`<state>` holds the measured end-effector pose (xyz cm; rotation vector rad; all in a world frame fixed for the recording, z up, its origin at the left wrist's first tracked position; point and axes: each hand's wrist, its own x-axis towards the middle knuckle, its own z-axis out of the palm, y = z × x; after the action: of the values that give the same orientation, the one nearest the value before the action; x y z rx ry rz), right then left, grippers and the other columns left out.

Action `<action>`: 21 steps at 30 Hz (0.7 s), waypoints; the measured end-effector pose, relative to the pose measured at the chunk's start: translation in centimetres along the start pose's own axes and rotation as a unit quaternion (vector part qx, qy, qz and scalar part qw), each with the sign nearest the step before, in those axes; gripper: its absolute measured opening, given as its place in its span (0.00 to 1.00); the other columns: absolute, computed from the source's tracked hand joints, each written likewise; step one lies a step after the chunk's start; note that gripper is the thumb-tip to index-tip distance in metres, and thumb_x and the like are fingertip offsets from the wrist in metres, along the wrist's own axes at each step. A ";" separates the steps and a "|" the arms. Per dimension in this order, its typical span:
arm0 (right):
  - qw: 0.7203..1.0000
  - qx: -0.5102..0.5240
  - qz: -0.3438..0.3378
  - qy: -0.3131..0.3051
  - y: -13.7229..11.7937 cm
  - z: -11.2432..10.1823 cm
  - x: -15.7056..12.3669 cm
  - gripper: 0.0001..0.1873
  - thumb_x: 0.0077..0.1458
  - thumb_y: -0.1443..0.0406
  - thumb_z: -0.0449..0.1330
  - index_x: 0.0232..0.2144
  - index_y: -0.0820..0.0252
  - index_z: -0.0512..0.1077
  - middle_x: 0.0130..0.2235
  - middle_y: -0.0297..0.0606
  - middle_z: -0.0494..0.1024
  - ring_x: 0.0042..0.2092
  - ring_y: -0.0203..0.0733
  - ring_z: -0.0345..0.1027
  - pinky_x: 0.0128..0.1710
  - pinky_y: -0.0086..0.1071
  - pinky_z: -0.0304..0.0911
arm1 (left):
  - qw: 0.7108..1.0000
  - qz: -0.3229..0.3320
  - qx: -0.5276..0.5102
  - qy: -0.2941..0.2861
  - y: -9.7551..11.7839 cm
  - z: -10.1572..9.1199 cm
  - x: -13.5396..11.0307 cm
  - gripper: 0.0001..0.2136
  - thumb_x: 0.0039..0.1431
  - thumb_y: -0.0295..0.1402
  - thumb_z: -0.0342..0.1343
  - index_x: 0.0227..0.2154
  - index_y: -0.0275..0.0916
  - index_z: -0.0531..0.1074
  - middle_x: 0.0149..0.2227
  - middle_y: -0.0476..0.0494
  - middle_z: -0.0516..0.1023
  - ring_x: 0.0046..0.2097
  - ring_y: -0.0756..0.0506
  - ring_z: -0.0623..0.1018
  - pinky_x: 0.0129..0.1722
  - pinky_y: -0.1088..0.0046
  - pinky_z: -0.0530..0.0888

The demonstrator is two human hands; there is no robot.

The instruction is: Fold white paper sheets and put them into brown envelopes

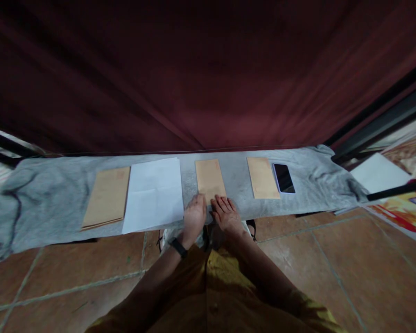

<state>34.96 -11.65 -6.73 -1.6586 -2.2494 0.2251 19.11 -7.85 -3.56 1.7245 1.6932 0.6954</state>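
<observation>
A brown paper envelope lies lengthwise on the grey cloth in front of me, with small red print at its far right corner. My right hand rests on its near end, palm down, fingers stretched and slightly apart. At the near left corner of the same envelope is my left hand. Its fingers are smeared by motion, so I cannot make out whether they pinch the paper. A dark band circles my left wrist.
Left of the envelope lie white paper sheets and a stack of brown envelopes. To the right are more brown envelope paper and a phone. The narrow grey cloth-covered surface meets a dark red curtain.
</observation>
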 end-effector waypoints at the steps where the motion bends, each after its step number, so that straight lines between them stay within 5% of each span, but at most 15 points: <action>1: 1.000 0.001 0.002 -0.002 0.0 0.0 0.0 0.26 0.70 0.62 0.50 0.68 0.59 0.62 0.70 0.43 0.61 0.71 0.49 0.52 0.70 0.49 0.48 | 0.995 0.080 0.053 -0.009 0.0 0.5 -0.7 0.12 0.68 0.28 0.47 0.50 0.37 0.72 0.50 0.34 0.79 0.56 0.39 0.77 0.58 0.61 0.72; 3: 1.000 0.002 0.005 -0.008 0.0 0.0 0.0 0.27 0.69 0.64 0.50 0.68 0.61 0.62 0.70 0.44 0.61 0.71 0.48 0.52 0.70 0.48 0.48 | 0.969 0.199 0.140 -0.030 -0.2 1.3 -1.9 0.18 0.69 0.27 0.44 0.59 0.34 0.68 0.60 0.32 0.73 0.64 0.40 0.71 0.64 0.60 0.67; 5: 1.000 0.002 0.005 -0.012 0.1 0.0 -0.1 0.29 0.67 0.67 0.50 0.68 0.64 0.61 0.70 0.45 0.60 0.71 0.48 0.52 0.71 0.47 0.47 | 0.950 0.242 0.191 -0.043 -0.6 1.9 -2.7 0.23 0.71 0.30 0.42 0.66 0.31 0.60 0.67 0.31 0.66 0.69 0.40 0.65 0.67 0.59 0.64; 11: 1.000 -0.001 0.010 0.013 0.8 0.2 -0.8 0.28 0.70 0.64 0.48 0.69 0.63 0.59 0.69 0.47 0.63 0.70 0.47 0.55 0.71 0.48 0.47 | 0.930 0.250 0.265 -0.054 -1.5 1.6 -3.6 0.28 0.72 0.41 0.43 0.68 0.29 0.58 0.69 0.29 0.62 0.72 0.38 0.59 0.68 0.56 0.62; 21: 0.999 -0.015 0.026 0.036 3.1 -0.2 -2.2 0.28 0.71 0.62 0.48 0.69 0.64 0.58 0.68 0.48 0.64 0.70 0.48 0.56 0.70 0.49 0.49 | 0.926 0.225 0.301 -0.044 -2.4 0.8 -4.3 0.30 0.70 0.43 0.46 0.66 0.25 0.60 0.69 0.23 0.61 0.72 0.35 0.58 0.69 0.53 0.60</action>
<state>38.38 -12.83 -7.93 -1.7145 -2.1682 0.1422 17.93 -12.17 -5.62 2.5831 1.5513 0.2773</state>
